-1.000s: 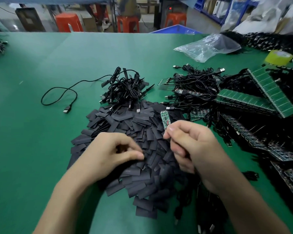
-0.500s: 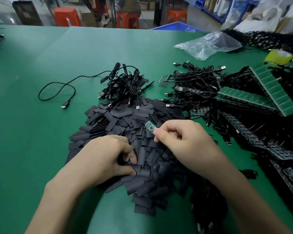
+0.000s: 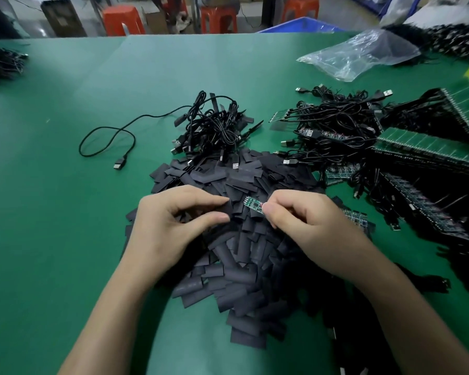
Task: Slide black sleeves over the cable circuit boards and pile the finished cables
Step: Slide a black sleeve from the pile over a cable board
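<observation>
A heap of flat black sleeves point(image 3: 236, 255) covers the green table point(image 3: 65, 212) in front of me. My right hand point(image 3: 306, 226) pinches a small green circuit board point(image 3: 253, 205) between thumb and forefinger, its free end pointing left. My left hand point(image 3: 173, 226) hovers over the heap with thumb and forefinger pinching one black sleeve point(image 3: 229, 211) just left of the board. A pile of finished black cables point(image 3: 214, 131) lies behind the heap. The board's own cable is hidden under my right hand.
Tangled unsleeved cables point(image 3: 333, 125) and green circuit board panels point(image 3: 428, 147) fill the right side. A clear plastic bag point(image 3: 360, 55) lies at the back right. One loose USB cable point(image 3: 106, 139) curls at the left. Orange stools point(image 3: 122, 20) stand beyond the table.
My right hand brought the board down and left toward my left hand. My left hand's fingers lifted off the heap, pinching a sleeve at the board's tip.
</observation>
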`<action>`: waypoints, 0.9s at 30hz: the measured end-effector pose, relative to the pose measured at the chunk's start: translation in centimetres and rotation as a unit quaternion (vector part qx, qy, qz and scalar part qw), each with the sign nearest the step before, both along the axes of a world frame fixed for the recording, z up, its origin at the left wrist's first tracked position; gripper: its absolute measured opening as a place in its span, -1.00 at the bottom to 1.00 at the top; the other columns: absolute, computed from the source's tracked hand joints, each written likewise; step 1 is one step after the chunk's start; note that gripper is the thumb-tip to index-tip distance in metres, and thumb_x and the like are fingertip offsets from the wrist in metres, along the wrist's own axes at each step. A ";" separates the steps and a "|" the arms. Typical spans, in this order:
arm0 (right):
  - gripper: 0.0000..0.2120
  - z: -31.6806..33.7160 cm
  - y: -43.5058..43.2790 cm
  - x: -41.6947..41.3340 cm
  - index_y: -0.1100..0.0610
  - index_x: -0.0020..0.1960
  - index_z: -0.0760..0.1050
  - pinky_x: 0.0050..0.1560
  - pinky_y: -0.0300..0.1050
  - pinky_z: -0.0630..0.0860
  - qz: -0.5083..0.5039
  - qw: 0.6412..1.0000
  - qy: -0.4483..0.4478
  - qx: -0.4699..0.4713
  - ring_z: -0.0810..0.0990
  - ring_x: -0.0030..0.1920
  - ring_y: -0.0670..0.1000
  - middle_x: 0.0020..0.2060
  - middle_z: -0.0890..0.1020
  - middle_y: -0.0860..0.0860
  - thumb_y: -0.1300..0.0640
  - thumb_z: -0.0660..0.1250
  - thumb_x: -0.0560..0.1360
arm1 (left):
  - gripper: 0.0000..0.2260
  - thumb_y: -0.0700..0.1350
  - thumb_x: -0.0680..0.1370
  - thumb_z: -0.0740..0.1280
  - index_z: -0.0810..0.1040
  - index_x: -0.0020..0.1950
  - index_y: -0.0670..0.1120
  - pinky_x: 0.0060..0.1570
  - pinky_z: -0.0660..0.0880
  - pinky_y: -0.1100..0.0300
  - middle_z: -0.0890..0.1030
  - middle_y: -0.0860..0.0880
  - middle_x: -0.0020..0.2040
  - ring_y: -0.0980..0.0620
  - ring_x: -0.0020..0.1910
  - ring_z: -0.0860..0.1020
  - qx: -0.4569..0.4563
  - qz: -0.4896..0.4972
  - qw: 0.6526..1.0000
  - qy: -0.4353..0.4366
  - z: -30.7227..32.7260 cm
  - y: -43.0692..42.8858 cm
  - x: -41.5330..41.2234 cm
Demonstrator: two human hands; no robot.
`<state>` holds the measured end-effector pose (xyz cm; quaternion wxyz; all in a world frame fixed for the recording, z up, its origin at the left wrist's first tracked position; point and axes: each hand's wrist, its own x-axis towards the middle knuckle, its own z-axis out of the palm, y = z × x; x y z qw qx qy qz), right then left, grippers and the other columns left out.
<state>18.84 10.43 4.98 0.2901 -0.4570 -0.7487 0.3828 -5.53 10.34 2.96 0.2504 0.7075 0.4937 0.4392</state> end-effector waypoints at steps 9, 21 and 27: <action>-0.68 -1.8 -0.4 -0.1 -0.01 -0.23 0.38 -0.37 -0.14 0.23 -0.017 0.998 -0.051 0.035 0.29 -0.44 -0.10 -0.48 0.35 -0.08 -0.13 0.20 0.64 | -0.82 -0.04 0.42 0.55 0.77 0.00 -0.02 0.00 0.53 0.35 0.71 0.12 -0.07 0.16 -0.08 0.68 0.054 -0.009 0.997 0.054 0.2 -0.3 1.1; -0.64 -1.9 -0.5 -0.1 -0.15 -0.29 0.23 -0.34 -0.18 0.25 0.005 0.984 -0.160 0.083 0.42 -0.36 -0.06 -0.47 0.36 -0.11 -0.10 0.21 0.65 | -0.82 0.04 0.50 0.50 0.78 0.06 0.05 -0.10 0.60 0.16 0.68 0.15 -0.03 0.18 -0.10 0.66 0.097 -0.030 0.978 0.183 -0.5 -0.4 1.5; -0.69 -1.9 -0.4 0.2 -0.15 -0.25 0.28 -0.32 -0.17 0.30 0.022 0.982 -0.167 0.081 0.44 -0.33 -0.07 -0.43 0.40 -0.12 -0.13 0.18 0.65 | -0.81 0.03 0.53 0.48 0.77 0.10 0.05 -0.10 0.61 0.10 0.66 0.14 0.01 0.14 -0.07 0.65 0.093 -0.046 0.978 0.183 -0.5 -0.3 1.4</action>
